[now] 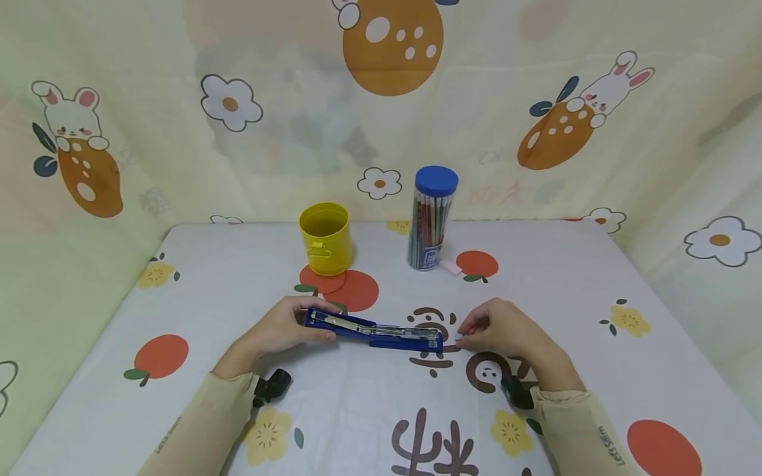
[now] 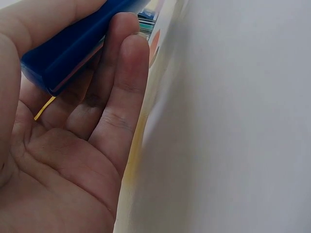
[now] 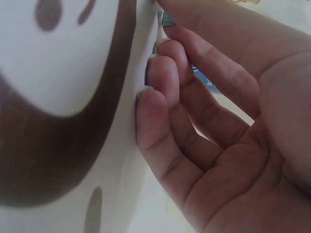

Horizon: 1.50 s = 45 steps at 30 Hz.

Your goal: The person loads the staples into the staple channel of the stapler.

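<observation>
A blue stapler (image 1: 405, 338), its top opened out flat so the metal channel shows, lies across the middle in the head view. My left hand (image 1: 293, 325) grips its left end between thumb and fingers; in the left wrist view the blue end (image 2: 73, 48) sits between the thumb and fingers of that hand (image 2: 73, 160). My right hand (image 1: 503, 327) is just right of the stapler's other end, apart from it. Its thumb and index finger pinch a small strip of staples (image 3: 168, 20), while the other fingers of this hand (image 3: 214, 145) are curled near the cloth.
A yellow bucket (image 1: 326, 241) stands behind the stapler at the left. A clear jar of pencils with a blue lid (image 1: 436, 180) stands at the back centre, a small pink piece (image 1: 450, 266) beside its base. A printed cloth (image 1: 345, 410) covers the table; a patterned curtain hangs behind.
</observation>
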{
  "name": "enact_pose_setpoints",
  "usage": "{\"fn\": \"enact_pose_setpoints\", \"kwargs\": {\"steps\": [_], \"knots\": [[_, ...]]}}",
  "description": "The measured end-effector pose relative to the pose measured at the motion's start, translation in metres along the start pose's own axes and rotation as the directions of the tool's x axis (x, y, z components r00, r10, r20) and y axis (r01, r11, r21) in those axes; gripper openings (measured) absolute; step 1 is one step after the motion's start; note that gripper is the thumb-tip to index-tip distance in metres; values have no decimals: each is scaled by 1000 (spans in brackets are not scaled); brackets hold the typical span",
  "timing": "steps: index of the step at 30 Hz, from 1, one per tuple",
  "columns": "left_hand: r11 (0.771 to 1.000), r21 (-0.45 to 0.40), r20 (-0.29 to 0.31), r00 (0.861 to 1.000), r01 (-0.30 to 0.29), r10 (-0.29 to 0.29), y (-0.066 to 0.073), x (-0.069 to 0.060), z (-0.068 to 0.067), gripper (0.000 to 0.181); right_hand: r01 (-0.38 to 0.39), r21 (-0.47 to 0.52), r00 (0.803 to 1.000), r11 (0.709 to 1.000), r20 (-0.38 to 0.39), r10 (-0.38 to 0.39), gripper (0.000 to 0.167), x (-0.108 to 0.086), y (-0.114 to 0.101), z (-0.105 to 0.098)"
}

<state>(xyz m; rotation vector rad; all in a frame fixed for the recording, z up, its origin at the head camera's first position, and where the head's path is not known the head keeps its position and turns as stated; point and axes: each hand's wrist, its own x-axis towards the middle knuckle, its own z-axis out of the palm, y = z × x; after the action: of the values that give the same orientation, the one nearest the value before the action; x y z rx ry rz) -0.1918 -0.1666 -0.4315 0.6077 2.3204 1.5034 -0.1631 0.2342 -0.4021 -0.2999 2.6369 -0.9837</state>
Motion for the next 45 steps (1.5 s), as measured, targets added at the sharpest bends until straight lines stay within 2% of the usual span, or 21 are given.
{"fn": "enact_pose_setpoints", "kwargs": {"steps": [6,16,24,32,39,45], "knots": [[1000,-12,-1,1000,1,-1,-1,0,1,38,8,6,1000,1000,-4,-8,9,0,1,1],[1000,-24,-1,1000,-11,11,0,-1,0,38,56,-31,995,998,-86,-59,12,2,-4,0],[1000,-16,-3,1000,-6,6,-1,0,1,38,67,0,991,998,-115,-67,13,1,-11,-1],[1000,-24,1,1000,-6,6,-1,-1,0,39,122,33,983,992,-144,-116,13,0,-17,0],[1000,-21,2,1000,-6,6,0,-1,0,38,112,86,987,990,-123,-101,14,-2,-26,5],[1000,-14,-1,1000,-3,3,0,-1,0,38,160,99,983,982,-104,-149,12,1,-29,13]]}}
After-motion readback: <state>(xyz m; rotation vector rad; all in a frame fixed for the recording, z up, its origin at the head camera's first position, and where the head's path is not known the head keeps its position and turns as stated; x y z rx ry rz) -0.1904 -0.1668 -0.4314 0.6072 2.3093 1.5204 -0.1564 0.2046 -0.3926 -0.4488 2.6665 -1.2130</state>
